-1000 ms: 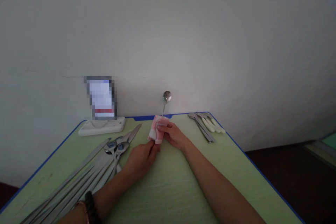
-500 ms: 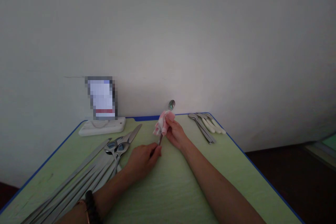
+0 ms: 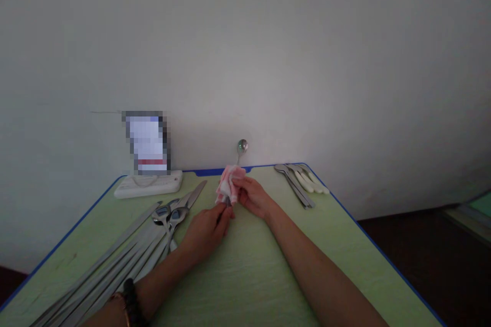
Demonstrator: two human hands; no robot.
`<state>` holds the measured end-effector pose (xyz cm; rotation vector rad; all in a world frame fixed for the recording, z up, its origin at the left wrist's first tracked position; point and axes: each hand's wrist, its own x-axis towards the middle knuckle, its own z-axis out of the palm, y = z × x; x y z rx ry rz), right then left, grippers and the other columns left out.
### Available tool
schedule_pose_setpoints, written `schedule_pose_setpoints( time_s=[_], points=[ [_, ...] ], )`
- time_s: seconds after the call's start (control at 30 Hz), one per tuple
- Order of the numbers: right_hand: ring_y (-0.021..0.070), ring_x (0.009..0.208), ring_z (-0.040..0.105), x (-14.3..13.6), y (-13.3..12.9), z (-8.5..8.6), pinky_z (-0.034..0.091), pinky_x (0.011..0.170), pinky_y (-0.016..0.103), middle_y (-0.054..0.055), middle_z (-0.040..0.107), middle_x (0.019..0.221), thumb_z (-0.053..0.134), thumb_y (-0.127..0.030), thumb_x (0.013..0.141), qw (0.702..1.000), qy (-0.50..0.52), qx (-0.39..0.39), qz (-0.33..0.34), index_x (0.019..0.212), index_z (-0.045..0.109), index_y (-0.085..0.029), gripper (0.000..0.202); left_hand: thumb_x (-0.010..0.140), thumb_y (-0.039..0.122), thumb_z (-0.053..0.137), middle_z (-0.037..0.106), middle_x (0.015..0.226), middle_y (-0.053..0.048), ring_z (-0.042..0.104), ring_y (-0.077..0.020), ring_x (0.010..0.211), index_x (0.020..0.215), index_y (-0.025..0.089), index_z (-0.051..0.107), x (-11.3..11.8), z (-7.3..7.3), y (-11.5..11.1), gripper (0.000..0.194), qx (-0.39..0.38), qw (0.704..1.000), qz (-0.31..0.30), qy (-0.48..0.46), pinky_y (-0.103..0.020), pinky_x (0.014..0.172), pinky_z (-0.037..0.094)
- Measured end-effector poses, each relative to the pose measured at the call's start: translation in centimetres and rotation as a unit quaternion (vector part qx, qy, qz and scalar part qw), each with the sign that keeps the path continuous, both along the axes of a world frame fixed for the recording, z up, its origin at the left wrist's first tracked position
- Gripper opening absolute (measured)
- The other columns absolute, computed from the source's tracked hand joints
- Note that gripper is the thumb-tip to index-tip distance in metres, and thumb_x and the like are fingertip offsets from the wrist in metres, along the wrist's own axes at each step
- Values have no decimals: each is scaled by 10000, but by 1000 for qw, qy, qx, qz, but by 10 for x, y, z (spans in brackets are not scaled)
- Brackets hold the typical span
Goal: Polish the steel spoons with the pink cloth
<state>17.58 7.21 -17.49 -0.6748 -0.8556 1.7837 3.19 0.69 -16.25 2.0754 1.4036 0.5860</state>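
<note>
We see one metal spoon [image 3: 242, 146] held up near the middle of the counter's [image 3: 245, 276] far edge, bowl uppermost, slightly tilted, seen against the pale wall [image 3: 330, 76]. Silver, shiny, rounded bowl; bright reflections with a greenish tint. Slim neck visible below the bowl; most of the handle is hidden under a cloth [image 3: 230, 184]. We can't tell which face of the bowl points at us.

Left hand [image 3: 209, 227]: closed round the handle's lower end. Right hand [image 3: 255, 196]: gripping the cloth, thumb on top, cloth bunched around the handle. Cloth is pink and white, crumpled.

Along the counter's left side we have a cutlery pile [image 3: 134, 250], spoon bowls and a knife blade [image 3: 196, 194] towards the far edge. Far right corner: plain metal spoons [image 3: 295, 186] beside cutlery with cream handles [image 3: 305, 182]. Far left corner: white stand [image 3: 149, 186], upright device [image 3: 148, 143] with pixelated screen.
</note>
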Motion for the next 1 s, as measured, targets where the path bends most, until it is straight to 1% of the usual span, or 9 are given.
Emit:
schedule_pose_setpoints(
  time_s=[0.1,0.23,0.33,0.43,0.5,0.6,0.73,0.83,1.0],
  points=[
    [126,689,590,0,-2,1,448,690,262,27,668,747,749,-297,608,1000,-10,17,16,816,654,-130,284,896,358,288,577,596,-11,544,-158,569,824,180,587,0,1,-1,355,2,1000,5,-1,-239,568,362],
    [129,686,600,1,-4,3,450,685,266,28,672,752,751,-317,614,999,-23,20,28,832,652,-133,302,884,354,315,554,563,2,521,-147,543,792,179,595,1,2,-2,343,-1,1000,4,-13,-232,544,343],
    [126,682,603,2,-6,5,452,692,268,25,675,753,763,-304,600,999,-28,17,42,828,654,-134,305,871,379,340,503,513,22,484,-134,501,714,175,580,1,3,-2,352,-31,999,1,-44,-227,501,317],
    [111,649,592,1,-6,6,447,663,252,14,667,726,764,-298,596,999,-29,12,32,803,656,-130,288,869,406,335,459,486,45,452,-120,471,709,173,562,1,3,-1,363,-70,993,-7,-97,-221,482,313],
    [106,629,582,0,-6,7,441,640,245,13,661,707,757,-305,604,999,-31,13,24,786,655,-124,276,867,413,333,445,481,54,439,-115,464,719,172,554,1,4,-1,359,-82,990,-6,-118,-220,480,310],
    [106,625,577,-2,-7,7,440,641,246,12,657,697,748,-315,614,999,-33,17,21,788,654,-125,274,863,413,332,430,477,60,419,-110,455,711,172,539,1,4,0,352,-89,988,-4,-127,-221,476,299],
    [110,649,579,-3,-6,6,445,680,258,9,658,716,747,-326,614,999,-36,22,15,813,659,-131,292,837,435,360,416,494,61,397,-105,468,681,175,500,0,4,0,335,-107,984,-17,-143,-218,472,283],
    [121,681,586,-3,-6,4,448,723,282,10,665,738,752,-322,607,999,-38,25,14,829,662,-142,299,810,478,409,407,516,60,379,-102,479,641,181,464,1,3,1,346,-94,986,-16,-137,-218,464,261],
    [124,712,587,-3,-5,2,444,752,286,14,668,771,767,-302,585,999,-29,30,5,804,667,-144,287,861,497,295,427,464,55,417,-120,456,701,175,528,1,-2,2,428,-99,984,0,-148,-231,490,308]
  ],
)
